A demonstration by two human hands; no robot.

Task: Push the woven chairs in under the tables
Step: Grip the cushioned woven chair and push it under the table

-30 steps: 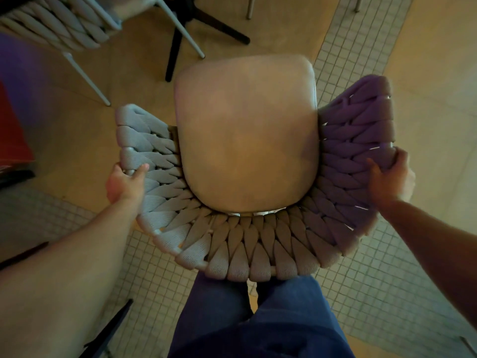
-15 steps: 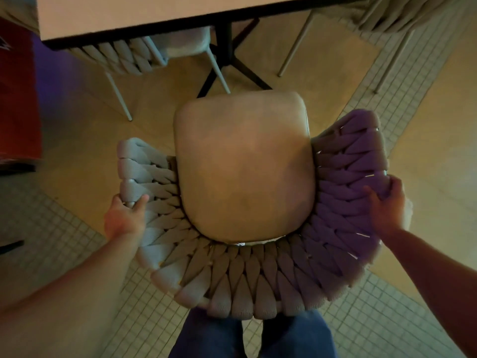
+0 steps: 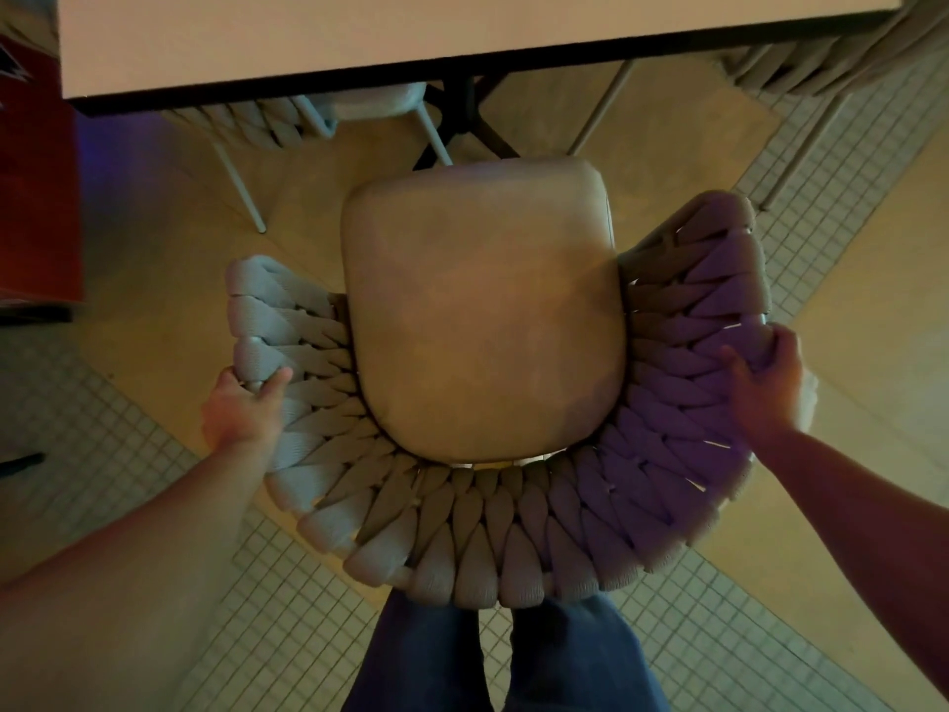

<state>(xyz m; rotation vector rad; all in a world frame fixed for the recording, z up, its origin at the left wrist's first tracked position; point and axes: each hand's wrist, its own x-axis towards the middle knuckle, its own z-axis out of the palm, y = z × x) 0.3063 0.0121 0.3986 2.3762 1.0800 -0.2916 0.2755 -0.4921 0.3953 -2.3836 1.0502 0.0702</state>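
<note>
Directly below me stands a woven chair (image 3: 482, 537) with a curved rope-wrapped back and a smooth beige seat cushion. My left hand (image 3: 240, 408) grips the left side of the woven back, thumb over the rim. On the right side of the back, my right hand (image 3: 767, 385) is closed around the rim. The table (image 3: 359, 38), pale-topped with a dark edge, spans the top of the view. The seat's front edge sits a little short of the table edge, near the black pedestal base (image 3: 464, 125).
A second woven chair (image 3: 287, 125) is tucked under the table's left part, and a third (image 3: 821, 59) stands at the right corner. A red object (image 3: 36, 197) lies at the left edge. My legs in blue jeans (image 3: 493, 660) are just behind the chair back.
The table edge has come into view and grown larger, and the chair has moved forward toward it. Both hands keep the same grip on the back.
</note>
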